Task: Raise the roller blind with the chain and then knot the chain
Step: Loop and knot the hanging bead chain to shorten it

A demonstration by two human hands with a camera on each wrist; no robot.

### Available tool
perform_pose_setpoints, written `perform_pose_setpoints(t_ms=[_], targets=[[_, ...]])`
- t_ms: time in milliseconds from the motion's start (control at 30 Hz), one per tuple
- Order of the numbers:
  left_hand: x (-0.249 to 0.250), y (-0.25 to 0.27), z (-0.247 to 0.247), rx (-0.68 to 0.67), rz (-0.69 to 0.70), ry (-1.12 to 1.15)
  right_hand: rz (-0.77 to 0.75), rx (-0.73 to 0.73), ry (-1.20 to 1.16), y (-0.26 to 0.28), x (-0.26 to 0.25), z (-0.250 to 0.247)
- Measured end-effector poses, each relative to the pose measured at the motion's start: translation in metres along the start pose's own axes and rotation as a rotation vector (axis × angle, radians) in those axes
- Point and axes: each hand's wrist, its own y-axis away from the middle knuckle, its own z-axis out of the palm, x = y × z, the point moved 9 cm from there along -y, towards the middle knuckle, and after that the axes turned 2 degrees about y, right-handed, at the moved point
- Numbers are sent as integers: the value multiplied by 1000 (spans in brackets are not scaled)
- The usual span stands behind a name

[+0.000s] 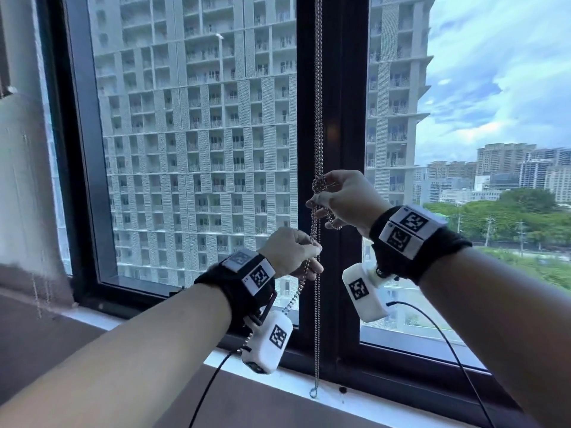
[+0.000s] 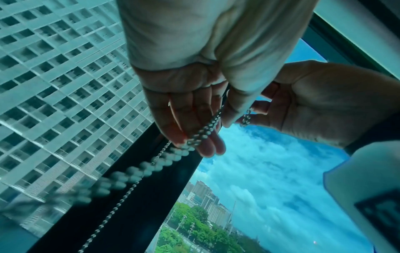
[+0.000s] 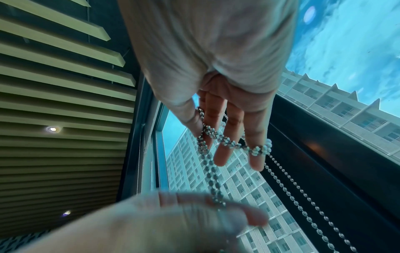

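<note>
The silver metal bead chain (image 1: 318, 118) hangs with its long axis vertical in front of the dark window mullion (image 1: 346, 103), its bottom loop just above the white sill (image 1: 355, 400). Partway down, the strands bunch into a tangled loop (looks like a loose knot) pinched by the right hand (image 1: 343, 197). Below — slightly left — the left hand (image 1: 292, 251) grips the strands, which trail slantwise past its wrist.

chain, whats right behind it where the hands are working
Behind the bead chain stands the dark window frame post, with glass and a tall apartment block on either side. The right hand and left hand cover parts of the post.
</note>
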Motion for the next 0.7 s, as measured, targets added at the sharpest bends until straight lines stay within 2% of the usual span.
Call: perform_pose_setpoints(t_ms=[233, 333, 433, 500, 700], targets=[[27, 1, -20, 261, 99, 360, -11, 4, 51, 7, -5, 0], [28, 2, -27, 359, 151, 371, -15, -37, 55, 10, -9, 1], [24, 8, -36, 457, 192, 280, -33, -75, 119, 14, -15, 3], [16, 12, -34, 458, 186, 266, -23, -78, 111, 16, -17, 1], [-1, 18, -15, 318, 115, 327, -41, -5, 27, 16, -23, -11]])
